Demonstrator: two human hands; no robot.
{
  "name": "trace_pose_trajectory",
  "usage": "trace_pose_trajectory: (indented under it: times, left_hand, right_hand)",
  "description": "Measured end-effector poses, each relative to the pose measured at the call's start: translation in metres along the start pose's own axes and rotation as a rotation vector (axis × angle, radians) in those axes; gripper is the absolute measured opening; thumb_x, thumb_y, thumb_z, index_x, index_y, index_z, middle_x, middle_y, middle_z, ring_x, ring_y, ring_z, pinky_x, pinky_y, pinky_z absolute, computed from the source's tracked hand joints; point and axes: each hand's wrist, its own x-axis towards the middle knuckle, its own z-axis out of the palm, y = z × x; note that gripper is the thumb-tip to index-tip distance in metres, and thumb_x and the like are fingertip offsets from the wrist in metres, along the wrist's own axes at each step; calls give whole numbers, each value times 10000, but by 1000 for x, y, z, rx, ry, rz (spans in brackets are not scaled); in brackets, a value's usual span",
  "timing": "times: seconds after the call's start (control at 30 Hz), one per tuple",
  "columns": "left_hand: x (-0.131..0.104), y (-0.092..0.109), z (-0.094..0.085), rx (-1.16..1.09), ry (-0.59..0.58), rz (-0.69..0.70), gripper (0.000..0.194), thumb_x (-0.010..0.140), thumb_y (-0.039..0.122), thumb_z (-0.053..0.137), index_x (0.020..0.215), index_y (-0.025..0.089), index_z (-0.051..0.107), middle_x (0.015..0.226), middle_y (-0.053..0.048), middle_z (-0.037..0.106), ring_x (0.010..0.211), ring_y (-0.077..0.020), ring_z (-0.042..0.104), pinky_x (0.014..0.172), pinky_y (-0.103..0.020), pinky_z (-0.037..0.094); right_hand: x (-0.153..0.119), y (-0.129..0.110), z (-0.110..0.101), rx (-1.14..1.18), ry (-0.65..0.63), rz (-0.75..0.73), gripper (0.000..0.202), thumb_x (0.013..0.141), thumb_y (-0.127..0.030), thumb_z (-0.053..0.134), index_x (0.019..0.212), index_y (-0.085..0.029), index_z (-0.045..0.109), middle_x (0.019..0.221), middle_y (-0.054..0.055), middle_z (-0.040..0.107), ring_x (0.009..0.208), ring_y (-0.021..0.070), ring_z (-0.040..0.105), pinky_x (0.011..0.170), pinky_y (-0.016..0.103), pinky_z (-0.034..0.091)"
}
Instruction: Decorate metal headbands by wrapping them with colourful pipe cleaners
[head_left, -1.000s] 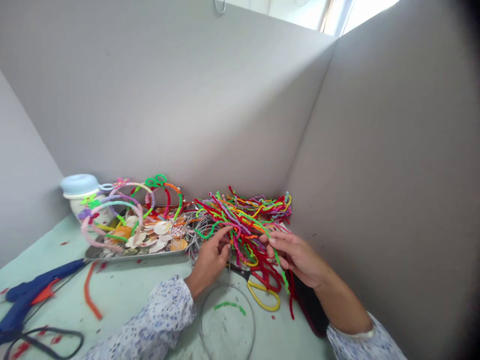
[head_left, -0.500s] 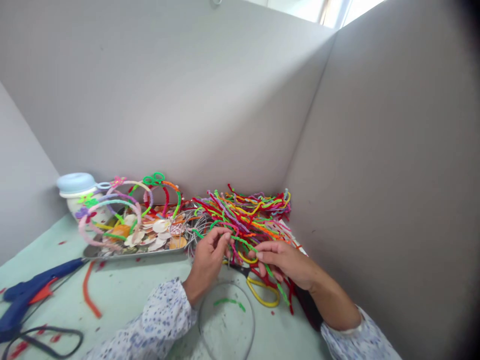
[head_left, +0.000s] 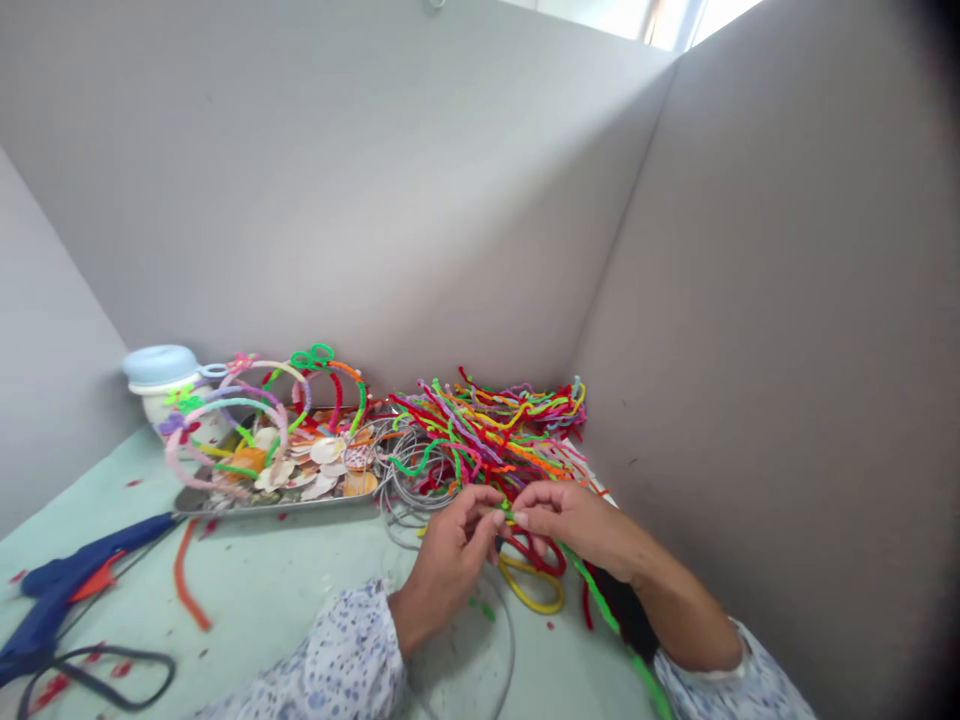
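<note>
A green pipe cleaner (head_left: 596, 595) is pinched between the fingertips of both hands, which nearly meet. Its long end trails from under my right hand (head_left: 581, 520) down toward my right sleeve. My left hand (head_left: 454, 550) is closed on the short end. Just below the hands lie scissors with yellow handles (head_left: 529, 595) and a red-handled pair (head_left: 551, 555), partly covered. A thin grey wire ring (head_left: 512, 650) rests on the table beneath my left wrist, with a small green scrap (head_left: 484, 607) inside it. Behind the hands is a heap of multicoloured pipe cleaners (head_left: 487, 425).
At the left, a metal tray (head_left: 285, 510) holds shells and several pipe-cleaner-wrapped headbands (head_left: 259, 405). Coiled grey wire (head_left: 409, 480) lies beside it. A lidded cup (head_left: 161, 370) stands behind. A blue glue gun (head_left: 82, 560) and orange strip (head_left: 186, 580) are nearer. Grey panels (head_left: 375, 200) enclose the table.
My left hand has moved right, up close to my right hand. The span of green pipe cleaner between them has shortened, and more of it now hangs past my right hand.
</note>
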Motion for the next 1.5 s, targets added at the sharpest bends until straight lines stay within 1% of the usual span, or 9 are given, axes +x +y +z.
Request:
trace_pose_trajectory:
  times: [0.27, 0.47, 0.6, 0.67, 0.77, 0.97, 1.23, 1.37, 1.5]
  left_hand:
    - [-1, -10, -2, 40, 18, -55, 217, 853, 358, 497, 779, 163, 559, 657, 10, 582, 523, -96, 505, 502, -205, 393]
    - [2, -15, -4, -39, 52, -114, 254, 848, 394, 499, 741, 164, 513, 602, 27, 562, 445, -77, 471, 443, -192, 358]
    - [6, -14, -6, -71, 99, -137, 260, 847, 394, 499, 723, 166, 490, 580, 41, 543, 421, -66, 454, 415, -180, 336]
    - [7, -15, -6, -61, 113, -133, 256, 845, 387, 501, 718, 165, 492, 574, 43, 539, 419, -67, 452, 417, -182, 344]
    - [6, -17, -6, -32, 124, -123, 249, 837, 381, 511, 717, 164, 501, 570, 43, 537, 430, -75, 459, 429, -191, 367]
    - [7, -14, -7, -106, 103, -155, 258, 839, 399, 502, 738, 162, 501, 597, 38, 551, 424, -65, 454, 411, -178, 332]
    - [9, -10, -9, -128, 100, -205, 294, 837, 416, 493, 689, 162, 493, 560, 36, 535, 404, -65, 450, 399, -179, 305]
    - [11, -11, -11, -136, 107, -277, 323, 818, 414, 504, 614, 164, 481, 480, 51, 471, 371, -62, 399, 381, -182, 278]
    - [14, -7, -11, -244, 97, -365, 298, 782, 372, 533, 580, 162, 472, 470, 51, 460, 367, -51, 361, 384, -179, 257]
  right_hand:
    - [-1, 4, -5, -33, -58, 32, 201, 802, -373, 558, 782, -179, 607, 549, -32, 596, 456, 86, 445, 474, 202, 334]
    - [6, 10, -10, -7, -35, 44, 289, 821, -430, 507, 898, -170, 607, 645, -12, 625, 407, 69, 420, 415, 196, 308]
    - [8, 9, -4, -110, -48, -62, 246, 784, -363, 579, 938, -175, 620, 603, -29, 579, 476, 91, 479, 457, 201, 346]
    - [11, 10, 4, -120, 2, -99, 225, 779, -341, 597, 941, -186, 623, 570, -41, 548, 486, 94, 477, 454, 196, 339]
    - [18, 14, 16, -94, 142, -68, 199, 797, -366, 579, 867, -187, 631, 518, -46, 523, 419, 77, 419, 397, 188, 288]
    - [29, 25, 33, 114, 274, -31, 235, 786, -401, 591, 782, -166, 598, 485, -49, 517, 362, 60, 366, 354, 183, 247]
    - [31, 24, 43, 322, 307, -138, 163, 769, -333, 625, 756, -178, 580, 520, -53, 539, 441, 74, 444, 425, 188, 317]
    - [32, 27, 47, 334, 351, -142, 149, 767, -327, 623, 761, -188, 572, 523, -57, 537, 432, 76, 430, 416, 195, 311]
    - [32, 25, 48, 309, 372, -163, 143, 776, -323, 618, 756, -185, 586, 525, -56, 530, 413, 67, 399, 402, 196, 292]
